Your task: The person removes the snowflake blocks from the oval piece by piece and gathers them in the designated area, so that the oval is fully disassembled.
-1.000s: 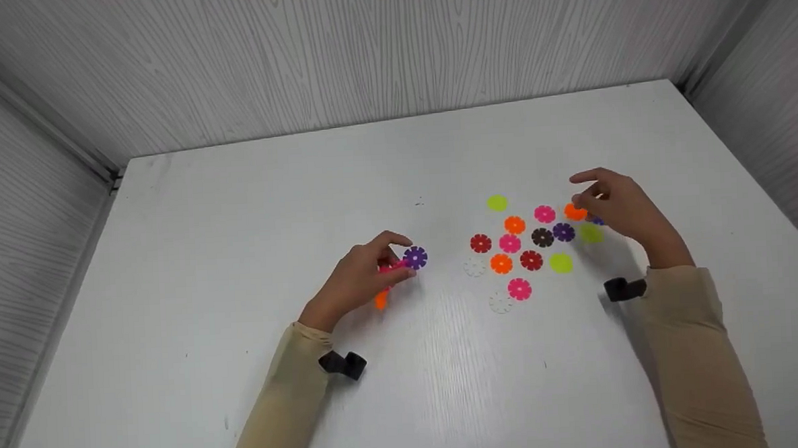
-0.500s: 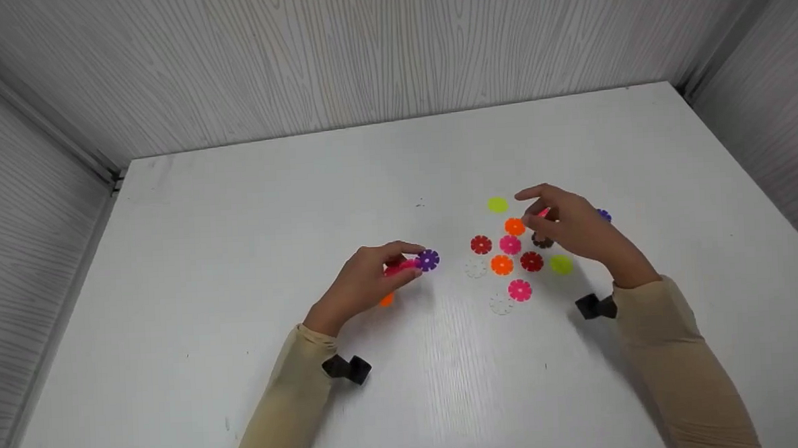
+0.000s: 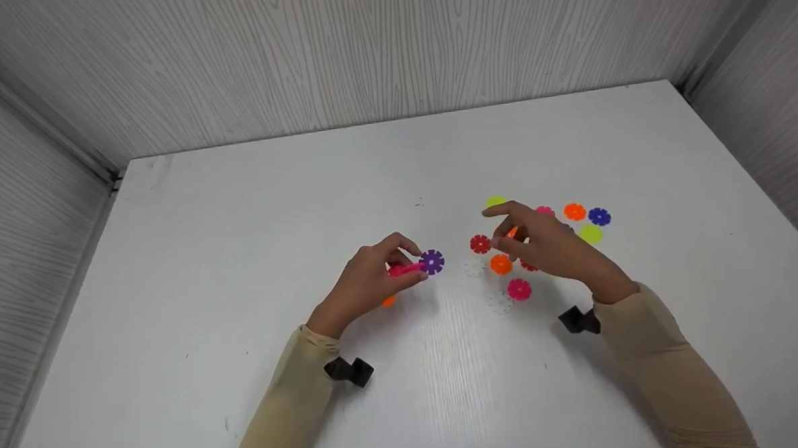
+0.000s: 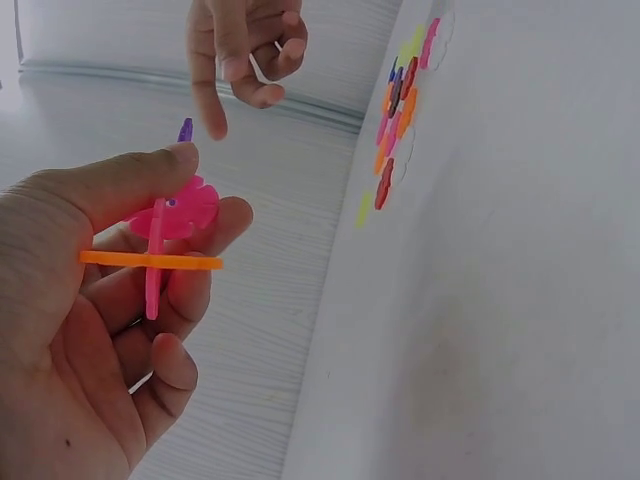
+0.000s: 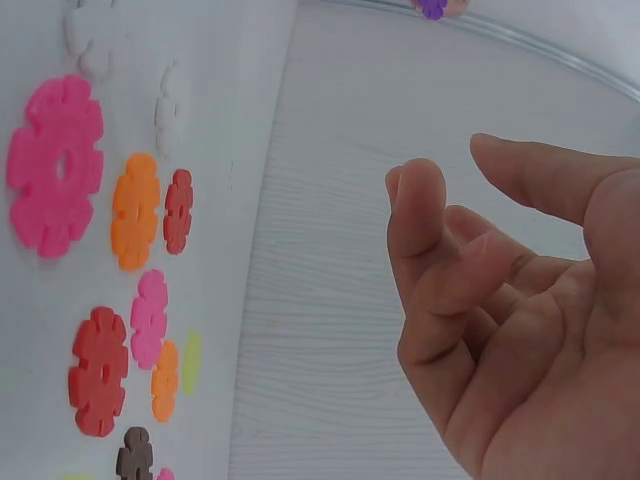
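Observation:
My left hand (image 3: 361, 283) pinches a joined cluster of notched plastic snowflake discs between thumb and fingers. A purple disc (image 3: 432, 262) sticks out at its fingertip end. In the left wrist view, pink discs (image 4: 190, 208) slot together, and an orange disc (image 4: 190, 262) crosses one of them edge-on. My right hand (image 3: 551, 247) hovers over the loose discs, fingers loosely bent and thumb apart from the fingertips. Nothing sits between them in the right wrist view. Nearest to its fingers in the head view lies a red disc (image 3: 480, 244); the hand covers several others.
Loose discs lie flat on the white table (image 3: 271, 223): an orange one (image 3: 501, 264), a pink one (image 3: 519, 289), a blue one (image 3: 599, 216), a yellow-green one (image 3: 591, 234) and faint clear ones (image 3: 500, 304). A wood-grain panel (image 3: 392, 56) rises behind the table.
My right hand has swept left and toward me, from the far right discs to above the middle of the group. My left hand, still holding the cluster, has shifted slightly right.

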`<state>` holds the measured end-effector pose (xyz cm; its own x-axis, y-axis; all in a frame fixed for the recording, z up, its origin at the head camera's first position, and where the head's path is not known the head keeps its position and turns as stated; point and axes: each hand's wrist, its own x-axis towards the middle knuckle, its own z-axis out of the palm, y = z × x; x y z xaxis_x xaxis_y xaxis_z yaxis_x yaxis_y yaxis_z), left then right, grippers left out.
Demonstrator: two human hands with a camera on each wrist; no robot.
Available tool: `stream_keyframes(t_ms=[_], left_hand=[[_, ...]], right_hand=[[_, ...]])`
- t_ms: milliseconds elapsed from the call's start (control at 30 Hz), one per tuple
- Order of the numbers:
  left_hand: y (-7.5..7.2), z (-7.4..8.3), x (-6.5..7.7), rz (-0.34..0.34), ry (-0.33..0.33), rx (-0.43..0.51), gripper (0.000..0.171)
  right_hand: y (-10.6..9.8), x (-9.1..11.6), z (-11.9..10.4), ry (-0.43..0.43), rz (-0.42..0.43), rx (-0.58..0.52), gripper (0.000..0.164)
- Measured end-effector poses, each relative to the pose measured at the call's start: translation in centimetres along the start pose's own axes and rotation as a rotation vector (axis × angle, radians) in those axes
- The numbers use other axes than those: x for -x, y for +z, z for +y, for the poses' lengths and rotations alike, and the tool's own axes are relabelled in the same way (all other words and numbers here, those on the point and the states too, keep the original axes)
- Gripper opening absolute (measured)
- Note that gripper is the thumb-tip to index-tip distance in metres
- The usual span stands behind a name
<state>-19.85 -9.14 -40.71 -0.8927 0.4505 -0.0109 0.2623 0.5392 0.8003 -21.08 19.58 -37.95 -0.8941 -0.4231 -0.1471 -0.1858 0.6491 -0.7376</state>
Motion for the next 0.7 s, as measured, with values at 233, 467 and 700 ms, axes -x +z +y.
stream_keyframes(t_ms=[233, 467, 700], left_hand=[[0.3, 0.3, 0.0, 0.007, 0.049, -0.019, 0.026], [0.7, 0.4, 0.0, -0.007, 0.075, -0.027, 0.025], [1.1, 0.5, -0.1, -0.011, 0.111, -0.036, 0.022]], right_hand=[[1.0, 0.2, -0.8, -0.077, -0.012, 0.013, 0.049], [2.3, 0.4, -1.6, -0.133, -0.053, 0.017, 0.057], [3.6, 0.3, -1.9, -0.132, -0.102, 0.038, 0.059]])
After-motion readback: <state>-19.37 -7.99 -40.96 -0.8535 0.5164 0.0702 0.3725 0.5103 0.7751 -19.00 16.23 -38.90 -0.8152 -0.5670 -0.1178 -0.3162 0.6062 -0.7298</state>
